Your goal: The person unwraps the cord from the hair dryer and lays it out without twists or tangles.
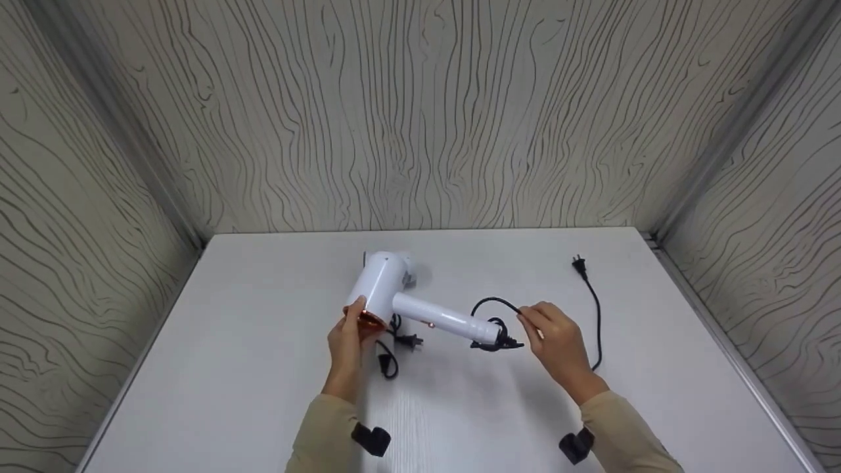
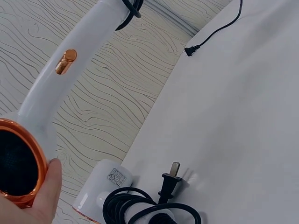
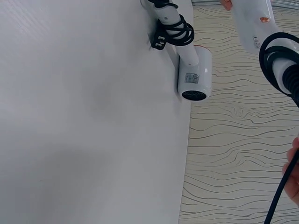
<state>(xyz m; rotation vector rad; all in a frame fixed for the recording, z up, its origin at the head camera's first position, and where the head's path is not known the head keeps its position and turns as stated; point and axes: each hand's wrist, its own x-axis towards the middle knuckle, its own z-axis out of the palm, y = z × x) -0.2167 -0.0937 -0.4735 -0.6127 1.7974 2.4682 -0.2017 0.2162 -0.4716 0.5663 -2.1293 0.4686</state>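
My left hand [image 1: 345, 348] grips a white hair dryer [image 1: 378, 286] by its barrel, near the copper-coloured rim [image 2: 41, 161]. The dryer is raised above the table, its handle [image 1: 447, 318] pointing right. Black cord [image 1: 494, 299] loops round the handle's end. To the right of that end, my right hand [image 1: 555, 338] pinches the cord between thumb and fingers. A second white hair dryer [image 2: 96, 191], with its own cord wound round the handle, lies on the table; in the head view the held one mostly hides it.
A two-pin plug [image 1: 579, 265] lies at the table's right, its cord running toward the right wrist. Another plug [image 1: 410, 341] and a cord loop [image 1: 392, 368] show below the held dryer. Wood-patterned panels [image 1: 420, 118] stand behind and beside the white table [image 1: 230, 368].
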